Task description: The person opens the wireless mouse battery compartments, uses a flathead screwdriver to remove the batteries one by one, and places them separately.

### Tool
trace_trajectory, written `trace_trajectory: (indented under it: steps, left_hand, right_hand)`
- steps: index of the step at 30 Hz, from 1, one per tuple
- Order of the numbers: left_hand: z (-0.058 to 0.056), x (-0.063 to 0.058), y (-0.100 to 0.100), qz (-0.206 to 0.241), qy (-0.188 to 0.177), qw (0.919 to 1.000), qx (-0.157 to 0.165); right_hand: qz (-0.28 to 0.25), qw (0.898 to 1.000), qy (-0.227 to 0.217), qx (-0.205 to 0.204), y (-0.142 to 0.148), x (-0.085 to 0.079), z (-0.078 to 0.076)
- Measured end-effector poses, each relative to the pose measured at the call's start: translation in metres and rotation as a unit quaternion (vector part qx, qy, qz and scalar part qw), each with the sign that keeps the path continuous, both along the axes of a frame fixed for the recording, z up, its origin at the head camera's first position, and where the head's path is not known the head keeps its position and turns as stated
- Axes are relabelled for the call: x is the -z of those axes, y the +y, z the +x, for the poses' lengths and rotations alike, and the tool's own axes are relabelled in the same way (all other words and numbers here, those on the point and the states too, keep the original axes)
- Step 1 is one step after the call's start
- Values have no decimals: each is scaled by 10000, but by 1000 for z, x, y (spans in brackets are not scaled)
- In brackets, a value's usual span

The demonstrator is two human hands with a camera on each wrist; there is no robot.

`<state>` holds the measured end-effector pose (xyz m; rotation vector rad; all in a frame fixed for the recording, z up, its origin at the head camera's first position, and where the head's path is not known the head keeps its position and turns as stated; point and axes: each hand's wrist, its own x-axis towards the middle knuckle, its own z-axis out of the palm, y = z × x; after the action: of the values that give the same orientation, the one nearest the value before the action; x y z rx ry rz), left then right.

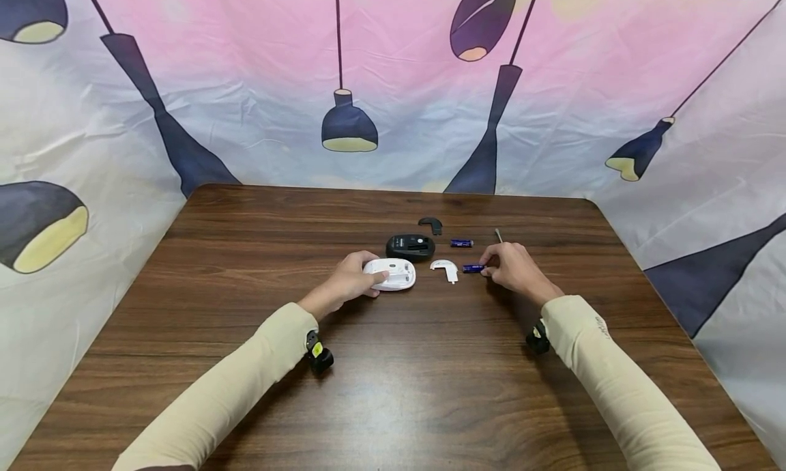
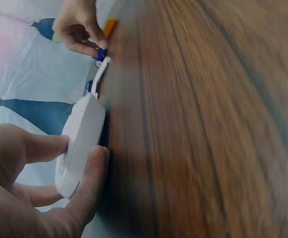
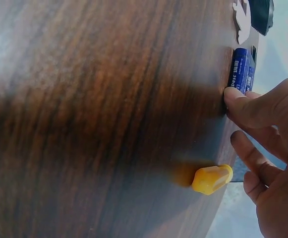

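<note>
My left hand (image 1: 348, 278) grips a white computer mouse (image 1: 400, 267), bottom side up, with its battery bay exposed. The thumb lies on the underside while other fingers hold the far edge. A blue battery (image 1: 472, 269) lies on the table, its right end pinched between the thumb and fingertip of my right hand (image 1: 514, 267). Between the hands sits the white battery cover (image 1: 445, 269). Just behind the white mouse rests a black mouse (image 1: 410, 246), also bottom up. The left wrist view shows the white mouse (image 2: 84, 144) edge-on.
Farther back lie a second blue battery (image 1: 462, 243) and a black battery cover (image 1: 432, 224). Beside my right hand is a tool with a yellow handle (image 3: 213, 179) and a thin metal shaft (image 1: 499, 235). The wooden table (image 1: 381, 389) ends at a printed cloth backdrop (image 1: 270, 116).
</note>
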<state>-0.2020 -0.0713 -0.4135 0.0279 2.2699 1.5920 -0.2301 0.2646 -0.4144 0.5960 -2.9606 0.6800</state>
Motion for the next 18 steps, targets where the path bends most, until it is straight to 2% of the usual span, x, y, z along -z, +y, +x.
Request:
trace_trajectory:
  steps: [4, 13, 18]
  left_hand:
    - [2, -3, -2, -598, 351, 9976, 71]
    - [4, -9, -6, -1285, 722, 9884, 354]
    - [6, -13, -18, -1887, 1041, 9756, 426]
  right_hand:
    - [11, 10000, -62, 62, 0, -1, 0]
    - [-135, 9988, -430, 216, 2, -6, 2]
    - [-324, 9978, -492, 320, 4, -17, 9]
